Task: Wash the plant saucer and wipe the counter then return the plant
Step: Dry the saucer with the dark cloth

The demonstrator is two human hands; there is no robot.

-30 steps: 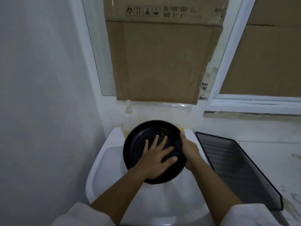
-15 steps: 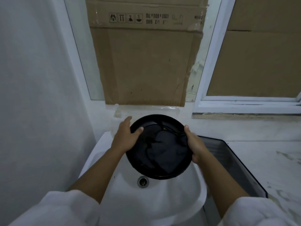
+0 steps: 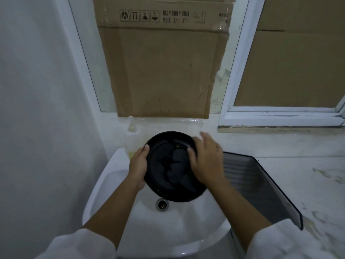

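A round black plant saucer (image 3: 168, 165) is held tilted over the white sink (image 3: 119, 169), above the drain (image 3: 162, 204). My left hand (image 3: 138, 164) grips its left rim, thumb over the edge. My right hand (image 3: 207, 161) lies flat across the saucer's right side, fingers spread and slightly blurred, thumb pressing the inner face. Something dark lies inside the saucer; I cannot tell what it is. No plant is in view.
A dark ribbed tray (image 3: 261, 184) sits right of the sink on the pale marbled counter (image 3: 308, 184). A small pale bottle (image 3: 132, 126) stands behind the sink. Cardboard (image 3: 164, 68) covers the window above. A white wall (image 3: 37, 109) closes the left.
My left hand went from rubbing the saucer's face to holding its left rim. My right hand left the right edge and now lies across the saucer's inner face.
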